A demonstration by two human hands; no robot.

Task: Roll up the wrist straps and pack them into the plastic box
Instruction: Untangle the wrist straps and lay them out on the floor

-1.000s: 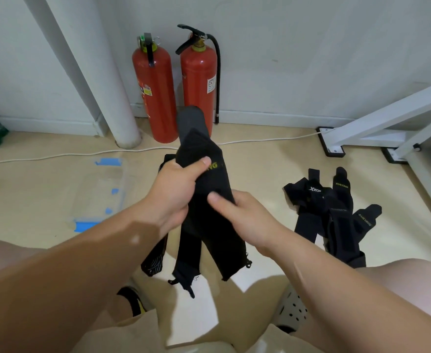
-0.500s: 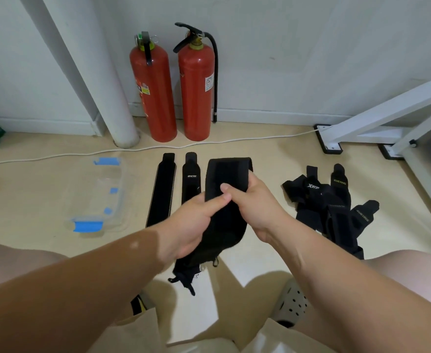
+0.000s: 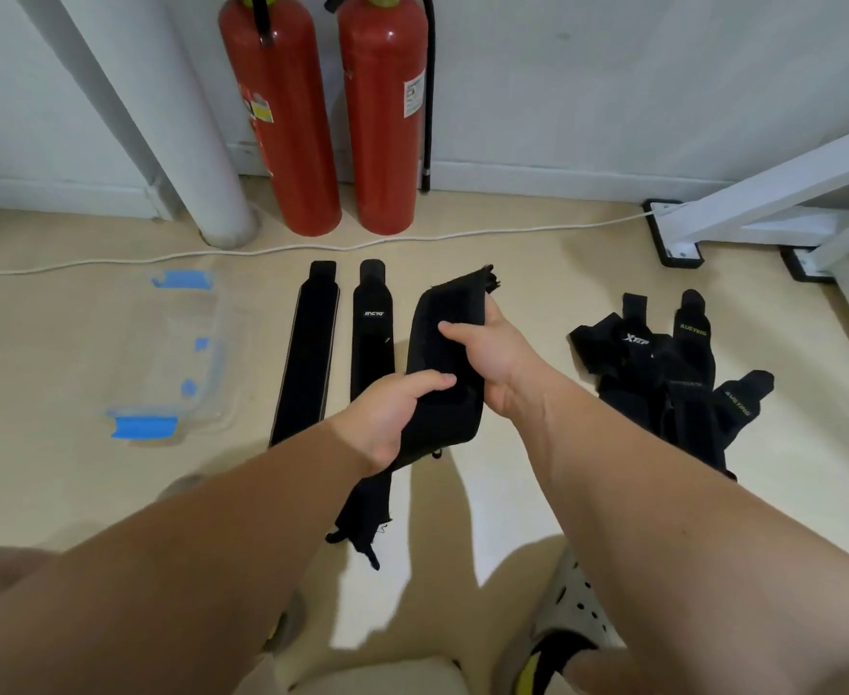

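Both hands, left (image 3: 392,418) and right (image 3: 495,366), gripping folded black wrist strap (image 3: 445,363), clear plastic box (image 3: 196,353) left

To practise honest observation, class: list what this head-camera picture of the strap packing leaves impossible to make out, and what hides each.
1. Head view: tops of the fire extinguishers, cut off by the upper edge.
2. Head view: how many lie in the pile of straps; they overlap.
3. Head view: near end of the logo-marked flat strap, behind the left hand and held strap.
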